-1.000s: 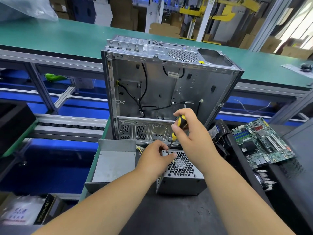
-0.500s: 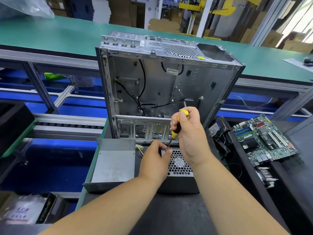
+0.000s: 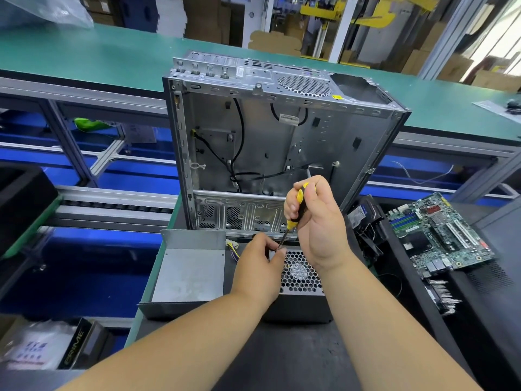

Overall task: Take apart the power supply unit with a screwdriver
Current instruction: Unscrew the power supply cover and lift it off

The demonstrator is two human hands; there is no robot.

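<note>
The power supply unit (image 3: 303, 280) is a grey metal box with a honeycomb fan grille on top, standing on the dark mat in front of me. My right hand (image 3: 318, 221) grips a yellow-and-black screwdriver (image 3: 296, 211), held nearly upright, its tip at the grille's far left corner. My left hand (image 3: 260, 266) rests on the unit's left side, fingers pinched around the shaft near the tip. The screw itself is hidden by my fingers.
An empty grey computer case (image 3: 270, 148) stands upright just behind the unit. A loose grey metal cover (image 3: 189, 269) lies to the left, a green motherboard (image 3: 439, 235) to the right. Green conveyor belt (image 3: 84, 57) runs behind.
The view has drifted slightly and both hands have shifted a little on the unit. The screwdriver stays at the same corner, now a bit more upright.
</note>
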